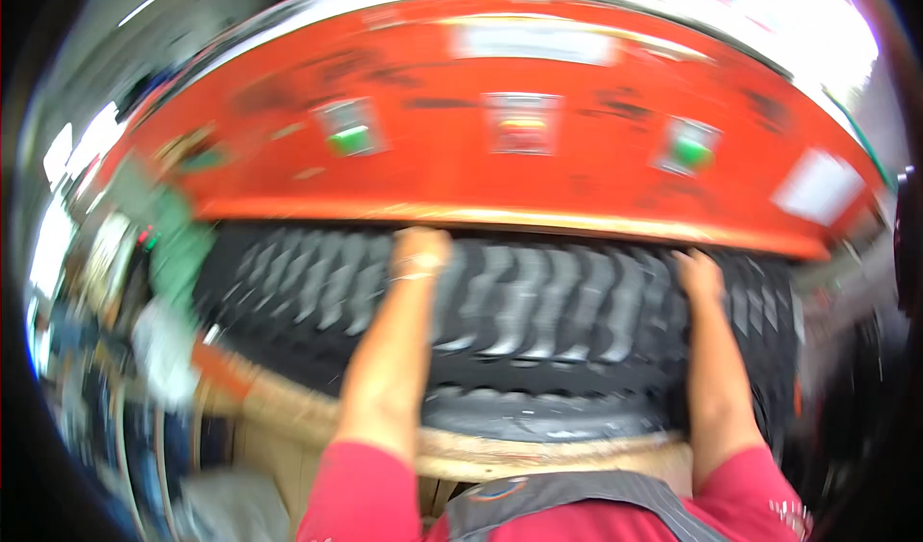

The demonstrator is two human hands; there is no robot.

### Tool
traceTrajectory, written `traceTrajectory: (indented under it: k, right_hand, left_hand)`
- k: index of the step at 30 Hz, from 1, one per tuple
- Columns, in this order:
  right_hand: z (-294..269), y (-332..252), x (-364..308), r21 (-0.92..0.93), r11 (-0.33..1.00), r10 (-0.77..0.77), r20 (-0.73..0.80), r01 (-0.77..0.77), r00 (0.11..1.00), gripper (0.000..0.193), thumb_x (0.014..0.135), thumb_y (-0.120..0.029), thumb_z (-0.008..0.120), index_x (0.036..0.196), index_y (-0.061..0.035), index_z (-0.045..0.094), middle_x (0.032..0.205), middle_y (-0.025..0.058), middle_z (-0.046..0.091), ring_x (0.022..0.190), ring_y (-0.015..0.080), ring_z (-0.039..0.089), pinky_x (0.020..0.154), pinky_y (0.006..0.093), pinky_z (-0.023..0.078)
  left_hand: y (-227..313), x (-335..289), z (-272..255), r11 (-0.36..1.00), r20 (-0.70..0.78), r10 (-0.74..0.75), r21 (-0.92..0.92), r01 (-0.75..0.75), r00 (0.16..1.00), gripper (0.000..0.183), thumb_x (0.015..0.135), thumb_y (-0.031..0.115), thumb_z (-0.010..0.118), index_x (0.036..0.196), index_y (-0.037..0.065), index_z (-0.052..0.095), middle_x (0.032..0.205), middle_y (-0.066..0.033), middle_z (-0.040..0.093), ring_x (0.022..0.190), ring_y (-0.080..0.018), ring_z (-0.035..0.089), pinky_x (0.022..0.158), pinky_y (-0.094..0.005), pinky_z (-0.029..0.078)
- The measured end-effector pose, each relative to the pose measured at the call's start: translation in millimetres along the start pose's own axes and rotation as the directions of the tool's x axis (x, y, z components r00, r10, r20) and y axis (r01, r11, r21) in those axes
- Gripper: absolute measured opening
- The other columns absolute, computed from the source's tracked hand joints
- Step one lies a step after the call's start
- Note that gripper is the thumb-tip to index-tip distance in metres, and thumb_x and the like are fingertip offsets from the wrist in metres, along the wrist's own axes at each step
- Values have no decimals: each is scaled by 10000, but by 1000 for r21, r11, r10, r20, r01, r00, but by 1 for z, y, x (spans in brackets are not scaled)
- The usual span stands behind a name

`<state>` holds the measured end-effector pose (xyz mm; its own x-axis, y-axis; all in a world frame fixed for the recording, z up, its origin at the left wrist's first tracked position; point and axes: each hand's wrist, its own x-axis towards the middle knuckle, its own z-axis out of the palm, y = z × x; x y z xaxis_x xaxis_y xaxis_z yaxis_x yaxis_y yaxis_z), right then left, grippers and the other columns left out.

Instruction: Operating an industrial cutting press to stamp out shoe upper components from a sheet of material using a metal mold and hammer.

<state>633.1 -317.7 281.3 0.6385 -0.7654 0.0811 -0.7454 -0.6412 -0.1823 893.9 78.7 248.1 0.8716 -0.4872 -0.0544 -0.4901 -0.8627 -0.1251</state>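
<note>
A long black sheet with rows of wavy raised ribs or slots [524,297] lies crosswise before me, its far edge running beneath the lower lip of an orange machine panel [423,167]. Both my arms reach forward over it. My left hand [421,252] rests at the sheet's far edge, left of the middle, close against the orange lip. Toward the right end, my right hand [702,275] is on the same far edge. Motion smears the fingers of both hands, and their tips are partly hidden, so I cannot tell whether they grip the sheet.
A green button [351,138], a red button [524,135] and another green button [690,151] sit on the orange panel. Wooden board edge [500,457] runs along the near side. Someone in green [178,254] appears at the left, beside a pale plastic bag [165,350].
</note>
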Motion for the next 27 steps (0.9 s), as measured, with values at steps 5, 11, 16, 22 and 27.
traceTrajectory:
  k: [5,11,16,22,27]
  right_hand:
    - [17,20,-7,265,964,-69,126,33,990,484,854,-412,588,1154,-34,614,1204,211,592,1148,376,546,974,441,436]
    - [-75,151,-53,442,809,-379,-114,388,918,422,847,-330,657,1143,-34,608,1075,161,611,1011,324,590,886,392,476]
    - [-139,340,-34,338,922,-93,-286,191,954,328,838,-264,663,1077,-42,641,1064,157,617,996,293,606,858,380,495]
    - [-187,519,75,296,953,200,-475,-58,857,432,816,-235,658,1192,-52,547,1142,180,579,1082,345,560,917,425,453]
    - [-215,598,175,268,942,315,-506,-201,803,589,833,-183,604,1369,-74,383,1350,178,452,1238,363,455,1018,434,394]
  left_hand:
    - [-23,-7,19,932,-220,-120,-362,33,968,349,884,215,425,907,-33,669,940,-297,630,899,-469,599,815,-522,464]
    - [-4,-12,39,775,-162,-515,-507,377,842,549,868,372,568,1138,-102,514,1104,-324,572,981,-452,572,867,-496,444]
    - [78,-81,-40,862,-69,-440,-312,400,895,794,907,616,365,1303,-69,430,1299,-304,484,1162,-440,511,1031,-488,369]
    - [150,-157,-15,870,58,-460,-172,462,886,728,944,602,290,1435,67,347,1460,-260,311,1323,-444,319,1085,-519,275]
    - [279,-238,-35,789,88,-333,-520,328,939,686,981,448,389,1468,-4,216,1497,-312,164,1394,-438,142,1155,-447,122]
